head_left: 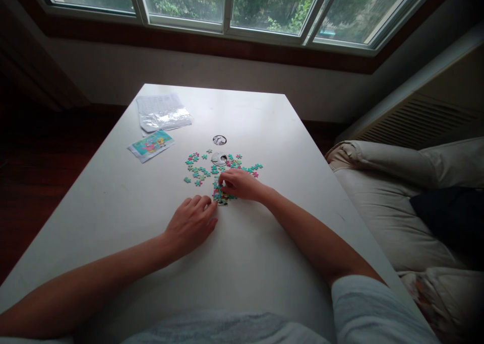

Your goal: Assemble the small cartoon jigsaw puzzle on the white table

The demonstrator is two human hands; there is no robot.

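On the white table lies a small joined section of jigsaw puzzle (220, 198), partly covered by my right hand (238, 184). The fingers of that hand are bent in a pinch over the section's upper edge; whatever sits between the fingertips is hidden. My left hand (192, 218) rests flat at the section's lower left, fingers stretched and its index finger close to the puzzle's edge. Loose jigsaw pieces (196, 173), mostly green with some pink, are scattered beyond both hands. A small picture card (152, 145) with colourful cartoon figures lies to the left.
A clear plastic bag with paper (164, 113) lies at the table's far left. Two round metallic discs (220, 140) are set in the middle of the white table (257, 117). A cushioned sofa (385, 213) stands along the right side, and windows (181, 1) are ahead.
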